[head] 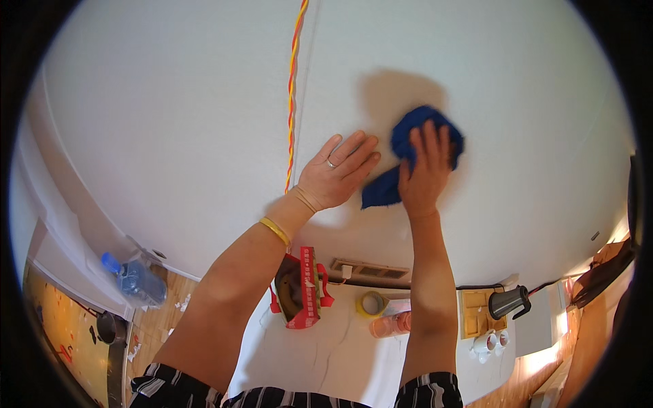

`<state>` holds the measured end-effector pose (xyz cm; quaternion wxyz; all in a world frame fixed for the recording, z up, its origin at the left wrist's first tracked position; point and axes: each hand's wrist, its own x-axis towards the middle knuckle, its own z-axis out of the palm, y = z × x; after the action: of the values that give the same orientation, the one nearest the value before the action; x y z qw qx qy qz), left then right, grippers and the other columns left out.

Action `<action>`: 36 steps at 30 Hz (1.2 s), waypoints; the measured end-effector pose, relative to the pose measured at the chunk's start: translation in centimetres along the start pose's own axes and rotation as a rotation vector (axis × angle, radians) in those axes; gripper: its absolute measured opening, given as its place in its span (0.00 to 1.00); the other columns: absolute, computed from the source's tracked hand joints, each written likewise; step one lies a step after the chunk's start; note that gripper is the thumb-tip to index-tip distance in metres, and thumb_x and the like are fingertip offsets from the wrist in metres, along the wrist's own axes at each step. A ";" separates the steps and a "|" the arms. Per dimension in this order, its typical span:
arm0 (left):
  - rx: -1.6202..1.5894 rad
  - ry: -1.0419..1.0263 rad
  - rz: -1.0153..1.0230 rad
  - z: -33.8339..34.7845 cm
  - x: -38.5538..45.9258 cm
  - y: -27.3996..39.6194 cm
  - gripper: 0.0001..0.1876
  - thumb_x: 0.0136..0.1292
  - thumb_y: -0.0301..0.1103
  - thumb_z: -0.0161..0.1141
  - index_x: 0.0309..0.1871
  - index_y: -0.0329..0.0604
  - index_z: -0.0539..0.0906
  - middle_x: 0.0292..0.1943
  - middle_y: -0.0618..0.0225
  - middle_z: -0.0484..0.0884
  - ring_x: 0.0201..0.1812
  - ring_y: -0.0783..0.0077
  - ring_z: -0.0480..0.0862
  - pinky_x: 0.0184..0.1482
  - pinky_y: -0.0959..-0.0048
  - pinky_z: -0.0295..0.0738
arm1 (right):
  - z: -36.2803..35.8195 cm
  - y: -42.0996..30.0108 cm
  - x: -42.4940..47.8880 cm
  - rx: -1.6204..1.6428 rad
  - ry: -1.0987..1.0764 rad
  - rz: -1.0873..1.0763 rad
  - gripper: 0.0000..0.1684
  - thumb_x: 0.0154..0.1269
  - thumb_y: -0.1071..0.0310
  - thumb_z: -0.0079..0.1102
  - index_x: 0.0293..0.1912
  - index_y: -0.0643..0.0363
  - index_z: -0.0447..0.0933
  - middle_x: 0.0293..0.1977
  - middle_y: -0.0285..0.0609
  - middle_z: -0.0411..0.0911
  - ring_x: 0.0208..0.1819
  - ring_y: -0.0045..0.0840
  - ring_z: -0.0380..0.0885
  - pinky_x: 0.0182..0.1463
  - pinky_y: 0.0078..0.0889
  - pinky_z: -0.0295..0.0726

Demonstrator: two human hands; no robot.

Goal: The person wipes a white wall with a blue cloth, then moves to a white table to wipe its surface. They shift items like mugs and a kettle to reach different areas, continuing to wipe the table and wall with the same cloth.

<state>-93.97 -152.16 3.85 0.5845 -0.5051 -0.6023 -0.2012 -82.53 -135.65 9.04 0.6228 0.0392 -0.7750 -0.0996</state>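
My right hand (426, 168) presses a crumpled dark blue cloth (408, 122) flat against the white wall (204, 112), its fingers spread over the cloth. One end of the cloth hangs down to the left, below the rest. To the left of it, my left hand (341, 171) is held against or just off the wall, fingers apart and holding nothing; it wears a ring, and a yellow bangle is on the forearm. A twisted red and yellow cord (292, 92) runs down the wall to the left of both hands.
Below stands a marble-look table (326, 352) with a red bag (306, 290), a yellow tape roll (372, 304), pink cups (390, 325), a wooden tray (472, 306), a dark jug (508, 302) and white mugs (483, 344). A socket strip (370, 269) is on the wall. A large water bottle (140, 280) stands lower left.
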 end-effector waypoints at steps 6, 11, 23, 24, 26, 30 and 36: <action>-0.008 0.053 0.031 -0.6 0.1 -0.5 0.16 0.57 0.32 0.63 0.50 0.49 0.84 0.66 0.67 0.74 0.71 0.62 0.67 0.68 0.57 0.63 | -0.6 1.0 -1.1 -0.004 -0.133 -0.273 0.30 0.53 0.76 0.60 0.56 0.42 0.82 0.64 0.31 0.74 0.63 0.34 0.74 0.62 0.40 0.75; -0.176 -0.112 0.001 -3.3 -0.8 0.3 0.16 0.57 0.29 0.62 0.51 0.45 0.84 0.65 0.64 0.74 0.69 0.60 0.68 0.68 0.55 0.64 | 0.8 -2.9 7.3 0.040 0.052 -0.152 0.33 0.52 0.80 0.60 0.59 0.45 0.78 0.66 0.34 0.72 0.68 0.39 0.69 0.67 0.45 0.68; 0.092 -0.065 -0.298 -7.2 -7.0 -7.9 0.23 0.70 0.36 0.51 0.68 0.43 0.72 0.73 0.51 0.64 0.74 0.47 0.61 0.72 0.44 0.47 | 3.8 -5.8 2.3 0.152 -0.212 -0.287 0.25 0.59 0.72 0.56 0.56 0.40 0.80 0.66 0.30 0.72 0.70 0.27 0.67 0.53 0.45 0.73; 0.132 -0.051 -0.281 -6.5 -8.2 -8.1 0.23 0.71 0.37 0.50 0.68 0.43 0.72 0.73 0.51 0.64 0.75 0.46 0.60 0.72 0.45 0.46 | 2.3 -7.2 4.9 0.029 -0.158 -0.249 0.29 0.55 0.73 0.60 0.58 0.41 0.79 0.65 0.30 0.72 0.69 0.30 0.68 0.62 0.48 0.68; 0.199 -0.024 -0.254 -4.9 -9.2 -8.1 0.24 0.74 0.43 0.44 0.68 0.44 0.73 0.74 0.53 0.64 0.76 0.48 0.57 0.75 0.48 0.41 | 3.2 -7.8 4.7 0.039 -0.096 -0.232 0.31 0.55 0.72 0.60 0.60 0.42 0.78 0.66 0.30 0.71 0.67 0.32 0.69 0.66 0.51 0.64; 0.215 0.032 -0.234 -4.0 -9.2 -7.8 0.23 0.74 0.41 0.44 0.67 0.46 0.75 0.74 0.54 0.65 0.77 0.50 0.56 0.77 0.50 0.38 | 5.4 -8.9 -3.7 0.063 -0.274 -0.437 0.26 0.63 0.66 0.51 0.61 0.39 0.77 0.66 0.26 0.71 0.66 0.26 0.70 0.56 0.41 0.75; 0.219 0.048 -0.236 -3.7 -9.0 -7.7 0.23 0.73 0.41 0.45 0.67 0.46 0.75 0.73 0.54 0.66 0.77 0.50 0.56 0.77 0.50 0.40 | 4.3 -7.4 -11.9 0.207 -0.716 -0.672 0.25 0.64 0.67 0.51 0.61 0.44 0.76 0.68 0.26 0.70 0.64 0.15 0.72 0.44 0.22 0.72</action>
<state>-100.35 -161.75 -0.82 0.6225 -0.3592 -0.6618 -0.2136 -84.53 -140.25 -4.71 0.2441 0.3117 -0.8904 -0.2246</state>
